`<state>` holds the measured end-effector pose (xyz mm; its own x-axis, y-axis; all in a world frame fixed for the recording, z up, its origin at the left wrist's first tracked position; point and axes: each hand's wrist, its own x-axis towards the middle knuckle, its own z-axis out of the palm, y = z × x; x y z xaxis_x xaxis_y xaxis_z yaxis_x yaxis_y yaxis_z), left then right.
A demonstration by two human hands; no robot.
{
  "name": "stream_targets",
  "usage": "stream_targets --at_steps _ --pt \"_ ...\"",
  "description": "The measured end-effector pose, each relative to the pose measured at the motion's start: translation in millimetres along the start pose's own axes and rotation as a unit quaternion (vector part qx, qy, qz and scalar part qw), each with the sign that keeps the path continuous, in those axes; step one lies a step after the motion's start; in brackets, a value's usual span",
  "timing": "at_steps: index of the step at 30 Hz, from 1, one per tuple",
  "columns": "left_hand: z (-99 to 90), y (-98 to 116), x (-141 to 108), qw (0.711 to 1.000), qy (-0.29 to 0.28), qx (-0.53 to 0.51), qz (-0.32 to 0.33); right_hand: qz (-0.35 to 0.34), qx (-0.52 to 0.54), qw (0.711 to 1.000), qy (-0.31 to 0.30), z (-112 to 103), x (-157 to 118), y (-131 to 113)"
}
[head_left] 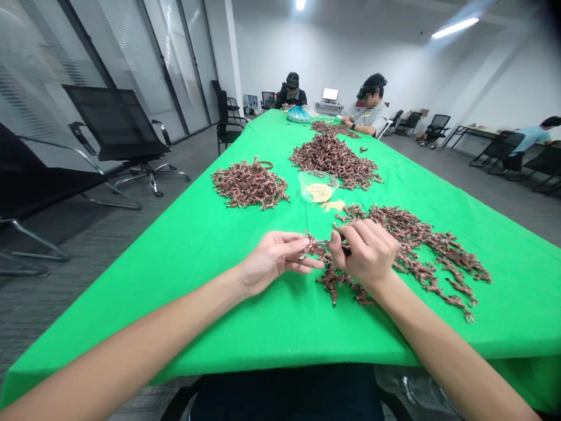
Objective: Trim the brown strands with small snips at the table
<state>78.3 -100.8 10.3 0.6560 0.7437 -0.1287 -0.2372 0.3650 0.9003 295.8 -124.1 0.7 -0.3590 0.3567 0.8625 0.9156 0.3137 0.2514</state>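
Between thumb and fingers, my left hand [278,257] pinches a small brown figure [312,247] above the green cloth. My right hand [367,248] is closed around a metal tool [323,243], whose tip meets the figure. Beneath and to the right of my right hand, many similar brown pieces [412,234] lie spread out. A clear round bowl [307,188] with pale yellow bits stands beyond my hands, and a few such bits [333,205] lie on the cloth beside it.
One brown heap [249,184] lies at the left, a larger one [335,159] behind the bowl. A blue bag [298,114] is at the far end of the green table [210,245]. Two people sit there; another sits at the right. Office chairs [120,126] stand left.
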Motion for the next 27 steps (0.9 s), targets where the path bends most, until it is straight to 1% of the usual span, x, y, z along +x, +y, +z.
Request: stream_targets --at_steps 4,9,17,20,23,27 --pt "1.9 -2 0 1.0 0.018 0.005 0.019 0.015 0.016 1.0 0.006 0 1 -2" --pt "3.7 -5 -1 0.998 0.024 0.018 0.06 0.037 0.041 0.998 0.012 1 2 -7" --pt "6.6 -11 1 0.991 0.067 0.013 0.115 0.078 0.085 0.993 0.008 6 -1 -17" --pt "6.7 -12 2 0.988 0.08 0.024 0.129 0.118 0.125 0.985 0.001 9 -1 -19" --pt "6.0 -11 1 0.98 0.101 0.053 0.163 0.161 0.179 0.971 0.003 9 0 -19" --pt "4.4 -9 0 0.964 0.11 0.112 0.216 0.173 0.222 0.96 0.009 7 3 -16"
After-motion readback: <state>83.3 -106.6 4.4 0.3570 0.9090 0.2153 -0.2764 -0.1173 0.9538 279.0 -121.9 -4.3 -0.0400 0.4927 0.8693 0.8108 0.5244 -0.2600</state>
